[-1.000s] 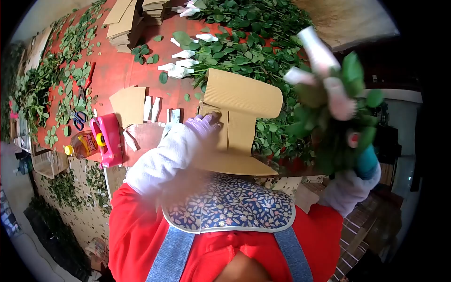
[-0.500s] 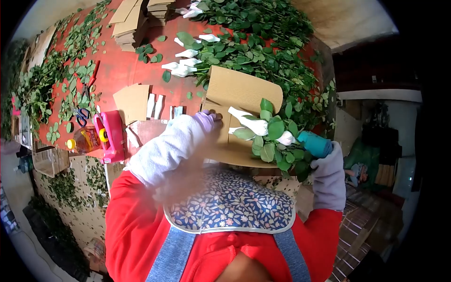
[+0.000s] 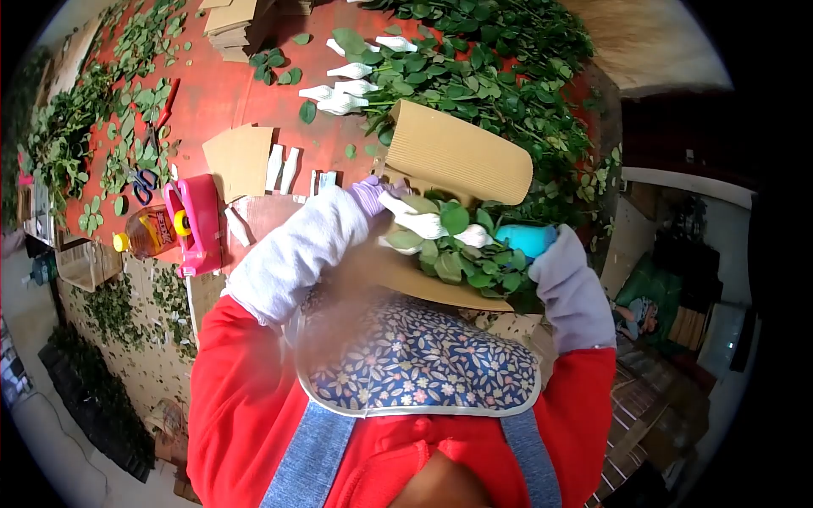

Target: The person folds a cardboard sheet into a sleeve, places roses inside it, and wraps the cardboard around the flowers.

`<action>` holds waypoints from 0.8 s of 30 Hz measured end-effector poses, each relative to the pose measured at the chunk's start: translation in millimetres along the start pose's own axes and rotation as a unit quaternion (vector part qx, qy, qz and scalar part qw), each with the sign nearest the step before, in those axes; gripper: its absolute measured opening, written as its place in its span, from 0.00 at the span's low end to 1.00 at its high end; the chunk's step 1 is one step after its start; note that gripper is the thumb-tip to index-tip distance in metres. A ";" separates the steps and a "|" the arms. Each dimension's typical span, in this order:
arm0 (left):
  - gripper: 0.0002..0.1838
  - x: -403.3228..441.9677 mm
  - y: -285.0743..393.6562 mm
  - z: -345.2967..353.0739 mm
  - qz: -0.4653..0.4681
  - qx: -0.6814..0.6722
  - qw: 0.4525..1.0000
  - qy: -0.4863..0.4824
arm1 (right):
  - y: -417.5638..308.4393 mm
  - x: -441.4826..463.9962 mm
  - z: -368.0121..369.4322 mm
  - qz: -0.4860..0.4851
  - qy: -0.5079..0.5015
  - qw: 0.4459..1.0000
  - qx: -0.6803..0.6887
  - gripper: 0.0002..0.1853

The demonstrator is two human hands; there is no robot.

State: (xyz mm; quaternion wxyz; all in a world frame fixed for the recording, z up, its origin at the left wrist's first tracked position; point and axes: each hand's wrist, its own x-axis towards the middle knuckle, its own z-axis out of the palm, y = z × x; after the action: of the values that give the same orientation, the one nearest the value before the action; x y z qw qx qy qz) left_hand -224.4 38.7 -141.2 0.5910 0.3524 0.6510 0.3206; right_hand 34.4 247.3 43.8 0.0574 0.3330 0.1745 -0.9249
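Note:
My right hand [image 3: 527, 240], in a blue glove, is closed round the stems of several roses [image 3: 453, 245], their buds in white sleeves pointing left. The roses lie inside a bent sheet of corrugated cardboard [image 3: 457, 152], whose upper flap stands raised behind them. At the sheet's left edge, my left hand [image 3: 370, 195], in a lavender glove, grips the cardboard close to the sleeved buds; its fingertips are partly hidden. More sleeved roses [image 3: 343, 103] lie with their leafy stems on the red table [image 3: 254, 93].
Left of the cardboard are a pink tape dispenser [image 3: 201, 224], a bottle with a yellow cap [image 3: 151, 233], scissors [image 3: 143, 186], flat cardboard pieces [image 3: 240, 161] and loose white sleeves [image 3: 289, 171]. Cut leaves [image 3: 68, 144] cover the table's left side. A brown blur [image 3: 347, 296] hides part of the apron.
My right hand has brought the roses left and slightly up, deeper into the cardboard, so the buds now reach my left hand. My left hand stays at the cardboard's left edge.

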 end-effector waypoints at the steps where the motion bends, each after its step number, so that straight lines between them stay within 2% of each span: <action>1: 0.25 7.8 -8.1 -0.2 -0.036 -0.158 0.987 -0.002 | 2.8 8.2 13.9 0.034 -0.005 0.962 -0.272 0.21; 2: 0.24 12.7 -13.7 -0.4 -0.070 -0.313 0.947 -0.004 | 6.0 18.0 31.3 0.065 -0.011 0.850 -0.523 0.19; 3: 0.22 5.2 -3.5 -4.2 -0.119 -0.377 0.918 0.013 | 7.6 27.4 45.9 0.090 -0.018 0.672 -0.735 0.18; 4: 0.20 -2.9 7.8 -8.4 -0.165 -0.440 0.882 0.037 | 7.2 37.5 34.0 0.099 -0.020 0.563 -0.820 0.18; 5: 0.19 -18.4 25.6 -16.2 -0.159 -0.475 0.865 0.031 | 6.8 47.7 22.2 0.109 -0.025 0.444 -0.889 0.17; 6: 0.19 -36.3 24.7 -13.3 -0.047 -0.416 0.907 0.042 | 15.3 66.2 -37.0 0.156 -0.033 0.616 -0.772 0.14; 7: 0.21 -42.2 21.0 -11.7 -0.020 -0.396 0.917 0.044 | 23.5 75.2 -77.4 0.197 -0.039 0.761 -0.616 0.12; 8: 0.23 -48.0 17.4 -10.1 0.006 -0.376 0.926 0.046 | 27.5 74.7 -91.2 0.200 -0.038 0.764 -0.613 0.12; 9: 0.25 -53.7 13.8 -8.7 0.032 -0.355 0.933 0.050 | 31.4 73.0 -100.8 0.188 -0.034 0.809 -0.556 0.12; 10: 0.26 -67.3 27.0 -17.8 0.142 -0.051 0.983 0.106 | 32.7 65.9 -86.3 0.182 -0.030 0.831 -0.525 0.12; 11: 0.27 -76.0 34.0 -21.1 0.238 0.258 0.924 0.150 | 34.0 58.8 -69.4 0.175 -0.027 0.852 -0.493 0.12; 12: 0.25 -83.0 42.1 -21.2 0.222 0.268 0.928 0.135 | 29.9 41.8 1.7 0.150 0.081 0.924 -0.342 0.12; 14: 0.23 -93.6 57.4 -20.7 0.172 0.245 0.950 0.084 | 30.4 32.0 30.1 0.117 0.186 0.960 -0.171 0.12; 15: 0.23 -96.1 61.8 -18.9 0.137 0.212 0.966 0.047 | 32.1 32.1 12.1 0.116 0.155 0.958 -0.211 0.11; 17: 0.24 -90.2 50.2 -16.4 0.170 0.211 0.962 0.023 | 39.9 56.5 -73.7 0.218 0.026 0.855 -0.471 0.11; 19: 0.24 -80.4 35.0 -13.7 0.207 0.211 0.955 -0.005 | 44.7 55.5 -86.1 0.218 0.072 0.884 -0.407 0.10; 20: 0.25 -76.2 28.8 -12.1 0.212 0.169 0.962 -0.023 | 46.4 52.2 -74.7 0.215 0.089 0.894 -0.383 0.10; 21: 0.25 -71.9 24.4 -10.8 0.217 0.126 0.967 -0.040 | 45.8 45.6 -60.5 0.144 0.051 0.860 -0.487 0.10; 22: 0.25 -74.1 33.4 -8.6 0.144 -0.020 0.988 -0.056 | 46.5 44.3 -58.9 0.105 0.032 0.838 -0.535 0.10; 23: 0.26 -76.9 44.2 -6.7 0.072 -0.172 0.981 -0.052 | 47.2 42.8 -57.2 0.065 0.016 0.811 -0.581 0.10; 24: 0.26 -80.8 56.6 -10.9 0.113 0.032 0.992 -0.048 | 48.2 47.2 -71.0 0.132 0.106 0.912 -0.373 0.11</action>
State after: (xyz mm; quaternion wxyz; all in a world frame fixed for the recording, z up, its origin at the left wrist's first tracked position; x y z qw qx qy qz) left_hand -226.4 1.9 -49.0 0.5701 0.4577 0.5877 0.3466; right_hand 51.0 228.5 -50.9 0.2802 0.4035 0.4667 -0.7355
